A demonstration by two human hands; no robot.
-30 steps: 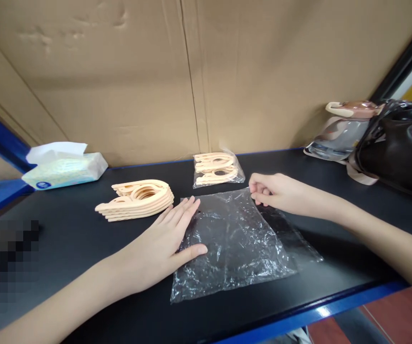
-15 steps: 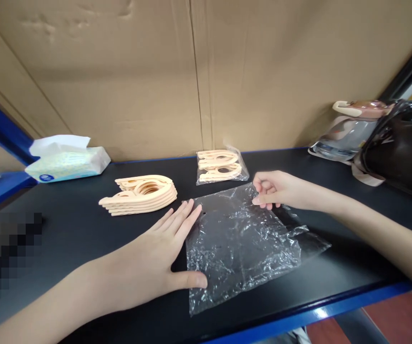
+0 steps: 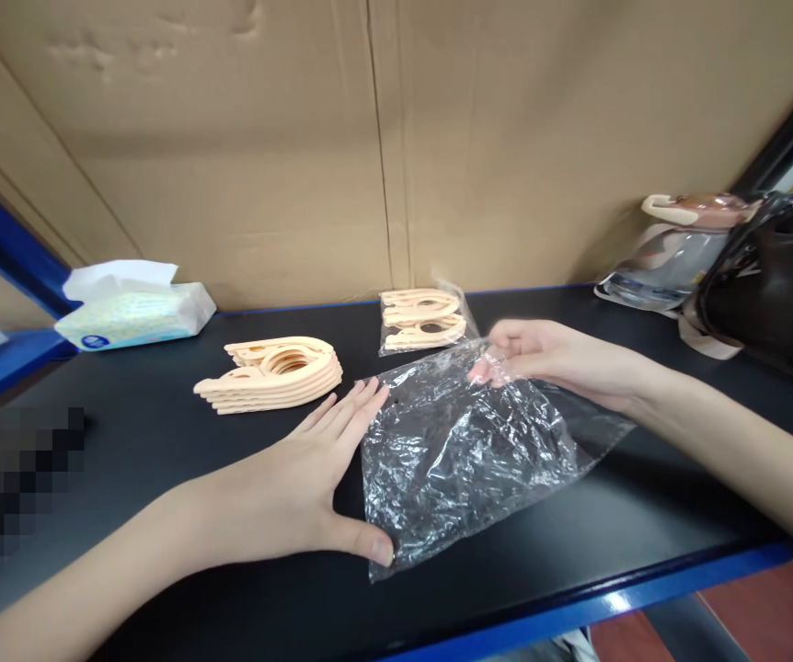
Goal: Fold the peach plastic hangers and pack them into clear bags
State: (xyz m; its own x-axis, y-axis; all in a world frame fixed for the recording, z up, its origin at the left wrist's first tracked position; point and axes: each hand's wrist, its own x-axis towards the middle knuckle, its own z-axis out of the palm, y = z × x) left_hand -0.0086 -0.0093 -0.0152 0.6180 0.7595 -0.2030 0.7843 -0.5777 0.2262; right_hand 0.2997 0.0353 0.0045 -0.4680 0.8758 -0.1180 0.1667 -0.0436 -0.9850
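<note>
A clear plastic bag (image 3: 465,460), crinkled and shiny, lies on the black table before me. My left hand (image 3: 306,483) is flat with fingers spread, its fingertips and thumb resting on the bag's left edge. At the bag's upper right, my right hand (image 3: 534,359) has curled fingers gripping the film, and its fingertips show through the plastic. The film there is raised off the table. Beyond my left fingertips sits a stack of cream folding hangers (image 3: 272,375). Farther back, more cream hangers lie in a clear bag (image 3: 424,319).
A tissue pack (image 3: 138,313) stands at the back left. On the right are a water bottle (image 3: 672,253) and a dark shiny bag (image 3: 783,285). Cardboard (image 3: 265,156) walls off the back. A blue edge (image 3: 610,602) borders the table's front; a pixelated patch covers the left.
My right hand has lifted the upper part of the plastic bag, and its fingertips are now behind the film. The bag has become more wrinkled. My left hand has stayed almost in place.
</note>
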